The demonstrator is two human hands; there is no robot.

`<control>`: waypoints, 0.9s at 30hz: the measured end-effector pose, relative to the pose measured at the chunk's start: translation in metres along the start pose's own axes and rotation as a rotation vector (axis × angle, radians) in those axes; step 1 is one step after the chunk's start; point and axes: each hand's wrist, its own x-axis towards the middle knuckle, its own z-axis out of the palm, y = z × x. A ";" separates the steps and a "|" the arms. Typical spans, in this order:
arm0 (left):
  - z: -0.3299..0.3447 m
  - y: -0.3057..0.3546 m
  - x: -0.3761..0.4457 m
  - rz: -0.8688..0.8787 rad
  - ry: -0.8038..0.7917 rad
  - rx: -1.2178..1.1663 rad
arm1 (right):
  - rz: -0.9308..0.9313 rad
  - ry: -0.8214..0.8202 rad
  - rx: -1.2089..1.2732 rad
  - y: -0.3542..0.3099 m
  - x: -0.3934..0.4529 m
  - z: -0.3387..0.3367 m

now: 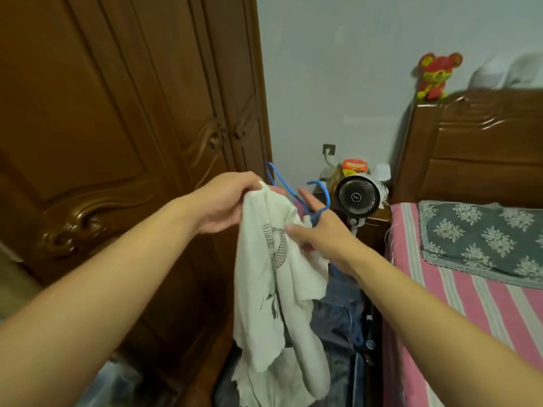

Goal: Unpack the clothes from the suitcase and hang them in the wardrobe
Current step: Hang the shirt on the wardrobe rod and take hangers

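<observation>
The blue hanger (296,198) shows only as two arcs above the white garment (273,274); the rest lies under the cloth and behind the right hand (320,233). The left hand (223,201) has its fingertips buried in the fabric. The garment's hem runs off the bottom edge. Below it, the suitcase (343,374) is dark and mostly covered, its shape unclear. The jeans (340,304) are partly behind the right forearm. The wardrobe (117,113) is cut by the left and top edges. Items behind the fan (357,196) are too blurred to name.
</observation>
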 end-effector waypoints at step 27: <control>-0.097 -0.132 -0.032 -0.171 0.360 0.311 | 0.395 0.474 -0.135 0.023 -0.038 -0.129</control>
